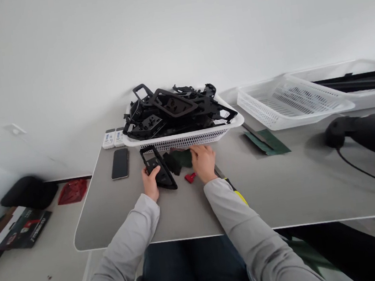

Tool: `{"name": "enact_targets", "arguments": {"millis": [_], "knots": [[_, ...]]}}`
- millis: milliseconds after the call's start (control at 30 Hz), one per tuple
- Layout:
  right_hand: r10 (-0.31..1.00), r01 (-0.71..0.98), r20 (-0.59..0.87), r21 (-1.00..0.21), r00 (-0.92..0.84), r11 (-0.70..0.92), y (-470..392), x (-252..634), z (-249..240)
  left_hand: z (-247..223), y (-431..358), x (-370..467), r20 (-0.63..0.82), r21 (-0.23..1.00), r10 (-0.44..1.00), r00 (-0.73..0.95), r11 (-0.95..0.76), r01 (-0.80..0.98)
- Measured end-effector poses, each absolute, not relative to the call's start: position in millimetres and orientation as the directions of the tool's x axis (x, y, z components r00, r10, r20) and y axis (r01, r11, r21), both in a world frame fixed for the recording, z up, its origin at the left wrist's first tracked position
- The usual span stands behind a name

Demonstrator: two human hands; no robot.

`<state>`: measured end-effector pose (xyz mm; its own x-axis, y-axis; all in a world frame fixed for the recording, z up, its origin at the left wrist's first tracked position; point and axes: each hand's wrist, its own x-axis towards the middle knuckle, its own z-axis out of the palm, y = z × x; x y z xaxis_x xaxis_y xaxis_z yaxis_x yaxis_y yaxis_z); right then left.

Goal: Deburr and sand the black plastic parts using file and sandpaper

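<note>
A black plastic frame part (pixel 165 178) is gripped in my left hand (pixel 150 182), its thumb pressed on the upper face and its lower end tilted to the right. My right hand (pixel 204 161) has its fingers curled at the edge of a dark green sheet (pixel 183 158), which looks like sandpaper. Between the hands and just below the sheet lies a small red piece (pixel 190 177). Partly covered by my right forearm is a tool with a yellow and black handle (pixel 238 193).
Behind my hands stands a white basket (pixel 184 140) heaped with black plastic parts (pixel 175 103). A phone (pixel 120 163) and two white packs (pixel 114 138) lie left. Further right are dark green sheets (pixel 267 142), white baskets (pixel 295 117) and a black corded tool (pixel 362 129).
</note>
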<state>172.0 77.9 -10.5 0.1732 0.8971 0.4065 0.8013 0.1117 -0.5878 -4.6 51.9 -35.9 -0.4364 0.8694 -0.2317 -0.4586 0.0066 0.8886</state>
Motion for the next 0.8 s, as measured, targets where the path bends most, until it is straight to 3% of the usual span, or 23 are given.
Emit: {"name": "enact_targets", "arguments": {"millis": [133, 233, 300, 400, 533, 667, 800], "knots": [[0.818, 0.668, 0.493, -0.719, 0.297, 0.191, 69.2, 188.1, -0.3, -34.5, 50.9, -3.2, -0.244, 0.887, 0.868, -0.433, 0.019, -0.462], [0.859, 0.462, 0.381, -0.864, 0.341, 0.200, 66.3, 187.2, -5.6, -34.6, 49.6, -1.5, -0.232, 0.893, 0.879, -0.416, 0.023, -0.450], [0.918, 0.342, 0.308, -0.915, 0.250, 0.214, 65.1, 177.8, -12.8, -35.3, 48.6, -0.4, -0.204, 0.902, 0.891, -0.405, 0.009, -0.433], [0.955, 0.303, 0.297, -0.912, 0.018, 0.278, 59.1, 159.5, -19.0, -36.6, 47.2, 1.0, -0.168, 0.908, 0.912, -0.374, -0.004, -0.418], [0.913, 0.393, 0.377, -0.825, -0.154, 0.407, 47.1, 148.3, -14.0, -36.4, 45.4, 1.6, -0.166, 0.908, 0.930, -0.329, 0.014, -0.418], [0.918, 0.447, 0.330, -0.802, -0.220, 0.396, 44.3, 151.5, -9.7, -35.4, 43.6, 2.0, -0.150, 0.918, 0.936, -0.318, 0.012, -0.397], [0.942, 0.356, 0.272, -0.875, -0.198, 0.328, 46.5, 155.7, -8.4, -37.3, 42.7, 1.6, -0.133, 0.939, 0.941, -0.311, 0.019, -0.343]]}}
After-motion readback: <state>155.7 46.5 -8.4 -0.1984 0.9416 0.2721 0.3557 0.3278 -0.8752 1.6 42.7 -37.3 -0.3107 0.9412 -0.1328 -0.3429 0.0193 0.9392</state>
